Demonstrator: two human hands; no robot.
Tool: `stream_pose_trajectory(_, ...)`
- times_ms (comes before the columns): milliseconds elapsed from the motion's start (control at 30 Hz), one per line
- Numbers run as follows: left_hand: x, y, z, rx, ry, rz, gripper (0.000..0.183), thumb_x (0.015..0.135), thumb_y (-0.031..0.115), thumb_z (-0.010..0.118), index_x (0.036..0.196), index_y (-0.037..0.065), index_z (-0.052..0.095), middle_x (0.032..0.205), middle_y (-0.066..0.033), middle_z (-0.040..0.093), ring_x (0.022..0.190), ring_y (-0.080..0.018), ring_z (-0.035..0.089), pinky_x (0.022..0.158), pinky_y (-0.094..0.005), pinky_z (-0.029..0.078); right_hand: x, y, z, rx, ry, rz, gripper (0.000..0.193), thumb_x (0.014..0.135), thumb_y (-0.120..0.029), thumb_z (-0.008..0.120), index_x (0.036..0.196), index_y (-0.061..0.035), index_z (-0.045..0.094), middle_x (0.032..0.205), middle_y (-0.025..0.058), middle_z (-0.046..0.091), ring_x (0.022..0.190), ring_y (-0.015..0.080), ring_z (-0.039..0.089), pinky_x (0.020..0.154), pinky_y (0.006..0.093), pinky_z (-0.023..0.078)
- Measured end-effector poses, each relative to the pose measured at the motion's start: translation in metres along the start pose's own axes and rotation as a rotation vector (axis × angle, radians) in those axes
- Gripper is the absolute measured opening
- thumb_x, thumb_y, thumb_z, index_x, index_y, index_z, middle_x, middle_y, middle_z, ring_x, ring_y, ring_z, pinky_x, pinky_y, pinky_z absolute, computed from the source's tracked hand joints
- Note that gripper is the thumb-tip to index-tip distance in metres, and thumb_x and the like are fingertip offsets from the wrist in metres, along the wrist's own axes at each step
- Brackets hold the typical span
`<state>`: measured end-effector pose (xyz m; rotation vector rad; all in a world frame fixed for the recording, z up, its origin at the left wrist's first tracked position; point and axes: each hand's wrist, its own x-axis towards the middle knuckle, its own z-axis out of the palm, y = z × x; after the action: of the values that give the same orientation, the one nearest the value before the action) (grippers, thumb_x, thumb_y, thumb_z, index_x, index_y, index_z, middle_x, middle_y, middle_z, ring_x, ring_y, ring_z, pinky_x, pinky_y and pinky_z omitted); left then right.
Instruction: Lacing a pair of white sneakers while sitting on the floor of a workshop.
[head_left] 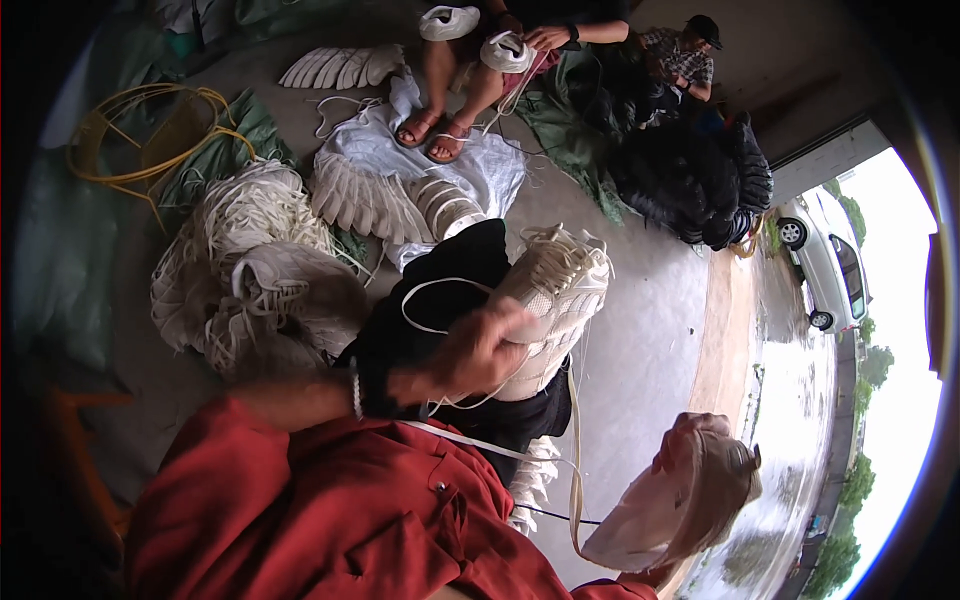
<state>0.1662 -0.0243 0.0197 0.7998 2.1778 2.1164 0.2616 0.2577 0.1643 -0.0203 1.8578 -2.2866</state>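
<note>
A nested stack of white shoe uppers (560, 290) lies across my lap, over black trousers (465, 255). Beside the stack is my left hand (480, 350), its fingers smeared by motion, so I cannot tell whether they grip anything. A thin white lace (425, 290) loops around near that wrist. Out to the right, my right hand (695, 430) is closed on a single pale shoe upper (650, 505), held apart from the stack. A long flat lace (576, 470) hangs between my lap and this upper.
On the left floor lies a heap of white uppers and laces (250, 230), near a yellow metal frame (150, 140). Fanned uppers (365, 200) rest on a white sheet (480, 165). Across from me, a seated person handles white uppers (508, 52). Black bundles (690, 180) stand behind.
</note>
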Motion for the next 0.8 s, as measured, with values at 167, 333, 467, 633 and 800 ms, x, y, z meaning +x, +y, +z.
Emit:
stream_pose_trajectory(167,0.041,-0.060,0.009,0.374,0.201,-0.124,0.061,0.074,0.025,0.072,0.124,0.002,0.045,0.111,-0.0224,0.051,0.103,-0.0374,0.051,0.089,-0.0429,0.042,0.000,-0.006,0.018,-0.043,0.077,-0.016,0.055,0.090,-0.034,0.059,0.130,-0.0003,0.043,0.092,0.0093,0.059,0.071,0.0206,0.058,0.069,0.0390,0.054)
stream_pose_trajectory(333,0.032,-0.067,0.033,0.466,0.215,-0.101,0.053,0.072,0.019,0.071,0.118,0.005,0.048,0.105,-0.0170,0.053,0.098,-0.0328,0.053,0.087,-0.0388,0.043,0.009,-0.016,0.022,-0.073,0.182,-0.024,0.056,0.089,-0.035,0.059,0.130,-0.0009,0.043,0.094,0.0092,0.060,0.070,0.0199,0.058,0.068,0.0370,0.054)
stream_pose_trajectory(467,0.017,-0.048,0.050,0.483,0.257,0.015,0.045,0.072,0.013,0.069,0.112,0.004,0.049,0.101,-0.0168,0.050,0.094,-0.0345,0.051,0.083,-0.0418,0.042,0.072,-0.015,-0.019,-0.088,0.243,0.001,0.051,0.090,-0.030,0.059,0.130,-0.0011,0.046,0.104,0.0109,0.060,0.084,0.0206,0.060,0.076,0.0322,0.053)
stream_pose_trajectory(633,0.008,-0.052,0.055,0.435,0.090,-0.007,0.055,0.075,0.014,0.070,0.122,0.002,0.043,0.112,-0.0184,0.048,0.103,-0.0347,0.049,0.090,-0.0406,0.041,0.200,0.041,-0.059,-0.309,-0.010,-0.090,0.043,0.087,-0.020,0.061,0.125,-0.0028,0.052,0.112,0.0125,0.063,0.099,0.0218,0.062,0.086,0.0346,0.052)
stream_pose_trajectory(800,0.003,-0.056,0.049,0.366,0.129,0.113,0.054,0.087,0.022,0.059,0.132,0.001,0.038,0.132,-0.0196,0.041,0.120,-0.0373,0.044,0.101,-0.0406,0.037,0.265,0.041,-0.046,0.007,0.049,0.436,0.054,0.084,-0.042,0.060,0.122,-0.0038,0.053,0.106,0.0130,0.064,0.090,0.0281,0.066,0.076,0.0472,0.056)
